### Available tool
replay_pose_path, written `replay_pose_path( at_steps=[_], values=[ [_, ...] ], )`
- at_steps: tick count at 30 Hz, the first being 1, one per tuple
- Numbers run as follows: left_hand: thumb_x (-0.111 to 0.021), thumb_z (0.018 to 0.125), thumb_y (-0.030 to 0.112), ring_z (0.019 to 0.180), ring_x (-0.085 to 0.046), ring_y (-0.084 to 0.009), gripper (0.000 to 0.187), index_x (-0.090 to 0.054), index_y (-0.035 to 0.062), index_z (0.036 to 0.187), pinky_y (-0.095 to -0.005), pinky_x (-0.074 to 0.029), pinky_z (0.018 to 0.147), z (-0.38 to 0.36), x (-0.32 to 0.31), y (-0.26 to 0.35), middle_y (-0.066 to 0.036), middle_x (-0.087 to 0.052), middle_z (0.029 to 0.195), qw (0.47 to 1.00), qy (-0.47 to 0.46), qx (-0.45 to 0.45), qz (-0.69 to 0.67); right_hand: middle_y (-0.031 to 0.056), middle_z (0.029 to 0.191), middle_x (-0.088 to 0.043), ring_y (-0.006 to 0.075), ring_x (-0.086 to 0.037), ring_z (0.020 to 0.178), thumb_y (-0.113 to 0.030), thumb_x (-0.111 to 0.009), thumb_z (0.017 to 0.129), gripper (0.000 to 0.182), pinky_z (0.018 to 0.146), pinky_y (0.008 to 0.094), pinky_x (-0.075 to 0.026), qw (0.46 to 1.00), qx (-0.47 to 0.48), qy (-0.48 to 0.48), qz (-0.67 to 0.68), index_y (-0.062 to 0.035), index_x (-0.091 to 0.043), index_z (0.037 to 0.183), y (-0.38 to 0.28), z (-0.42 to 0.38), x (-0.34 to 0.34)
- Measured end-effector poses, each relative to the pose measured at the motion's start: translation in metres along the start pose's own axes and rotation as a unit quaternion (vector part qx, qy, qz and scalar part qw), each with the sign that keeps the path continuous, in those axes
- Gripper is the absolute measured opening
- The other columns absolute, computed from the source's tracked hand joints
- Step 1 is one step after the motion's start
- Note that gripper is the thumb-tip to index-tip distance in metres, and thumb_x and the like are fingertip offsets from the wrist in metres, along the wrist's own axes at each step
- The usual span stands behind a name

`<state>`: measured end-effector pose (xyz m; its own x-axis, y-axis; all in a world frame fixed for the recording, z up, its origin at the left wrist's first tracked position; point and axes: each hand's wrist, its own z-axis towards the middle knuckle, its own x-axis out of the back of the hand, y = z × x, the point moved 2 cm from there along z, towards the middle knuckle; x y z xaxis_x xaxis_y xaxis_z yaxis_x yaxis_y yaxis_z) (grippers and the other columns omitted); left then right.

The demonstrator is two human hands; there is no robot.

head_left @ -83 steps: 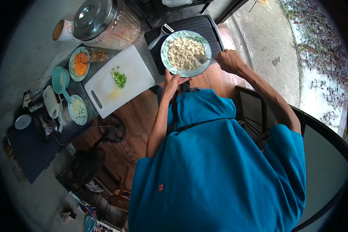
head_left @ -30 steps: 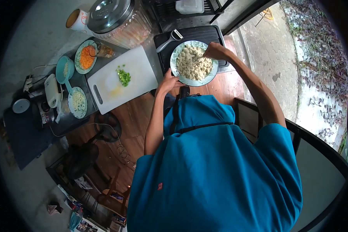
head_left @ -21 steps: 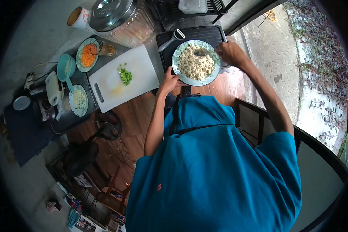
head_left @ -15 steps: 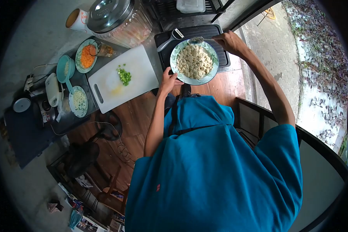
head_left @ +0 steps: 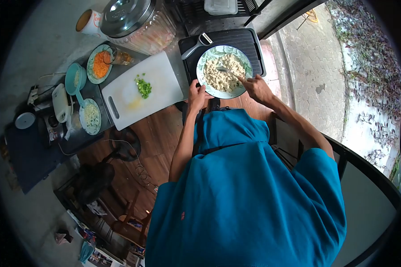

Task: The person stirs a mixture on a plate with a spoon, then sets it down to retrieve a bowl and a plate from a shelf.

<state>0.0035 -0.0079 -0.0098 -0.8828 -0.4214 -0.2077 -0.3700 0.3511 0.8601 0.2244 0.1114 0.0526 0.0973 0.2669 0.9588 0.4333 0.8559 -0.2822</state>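
A white plate with a green leaf pattern (head_left: 243,58) holds a heap of pale, crumbly mashed food (head_left: 227,80) like tofu. My left hand (head_left: 197,95) grips its lower left rim, thumb on the edge and fingers partly hidden beneath. At the lower right, my right hand (head_left: 257,89) is closed around the handle of a metal spoon (head_left: 223,69), its head in the crumbles. Under the plate is a black ridged griddle (head_left: 240,38). A grey peeler (head_left: 197,46) lies on the griddle, just left of the plate.
Left of the plate, a white cutting board (head_left: 160,75) carries chopped green onion (head_left: 143,87). Beyond it are a plate of shredded carrot (head_left: 100,64), a plate of chopped pale food (head_left: 92,116), a teal strainer (head_left: 71,80) and a large lidded jar (head_left: 151,33).
My right hand has moved down and slightly left from the plate's upper right, bringing the spoon from the far rim into the food. My left hand stays at the rim.
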Motion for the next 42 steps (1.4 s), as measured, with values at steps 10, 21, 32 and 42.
replay_pose_path(
  at_steps=[10, 21, 32, 42],
  values=[
    [-0.040, 0.095, 0.007, 0.074, -0.066, -0.0268, 0.027, -0.033, -0.0016, 0.120, -0.0372, -0.060, 0.063, 0.000, 0.000, 0.005, -0.021, -0.059, 0.097, 1.000, -0.008, -0.011, -0.002, 0.0218, 0.077, -0.063, 0.0321, -0.062, 0.062, -0.005, -0.049, 0.085, 0.032, 0.058, 0.0407, -0.050, 0.977, -0.088, 0.161, 0.109, -0.0016, -0.060, 0.114, 0.030, 0.011, 0.055],
    [-0.038, 0.097, 0.008, 0.073, -0.065, -0.0248, 0.026, -0.033, -0.0013, 0.120, -0.0365, -0.060, 0.062, -0.005, -0.006, 0.001, -0.020, -0.058, 0.097, 0.999, 0.009, -0.032, 0.005, 0.0195, 0.066, -0.060, 0.0307, -0.061, 0.060, -0.008, -0.043, 0.085, 0.039, 0.065, 0.0416, -0.045, 0.977, -0.142, 0.079, 0.141, -0.0085, -0.057, 0.121, -0.008, -0.004, -0.004],
    [-0.035, 0.098, 0.010, 0.087, -0.065, -0.0333, 0.026, -0.027, 0.0015, 0.121, -0.0406, -0.060, 0.071, -0.009, -0.013, 0.005, -0.023, -0.050, 0.113, 0.999, -0.016, 0.011, -0.032, 0.0134, 0.058, -0.059, 0.0282, -0.056, 0.051, -0.009, -0.049, 0.084, 0.033, 0.068, 0.0402, -0.044, 0.975, -0.202, 0.077, 0.045, -0.0128, -0.063, 0.114, -0.013, -0.011, 0.031],
    [-0.036, 0.098, 0.011, 0.095, -0.062, -0.0379, 0.028, -0.025, 0.0018, 0.122, -0.0450, -0.056, 0.080, -0.008, -0.020, -0.008, -0.027, -0.051, 0.113, 0.999, -0.032, -0.021, -0.038, 0.0241, 0.062, -0.058, 0.0345, -0.059, 0.052, -0.006, -0.047, 0.083, 0.035, 0.047, 0.0430, -0.047, 0.985, -0.170, 0.005, 0.041, -0.0087, -0.064, 0.113, -0.017, 0.010, 0.002]
  ],
)
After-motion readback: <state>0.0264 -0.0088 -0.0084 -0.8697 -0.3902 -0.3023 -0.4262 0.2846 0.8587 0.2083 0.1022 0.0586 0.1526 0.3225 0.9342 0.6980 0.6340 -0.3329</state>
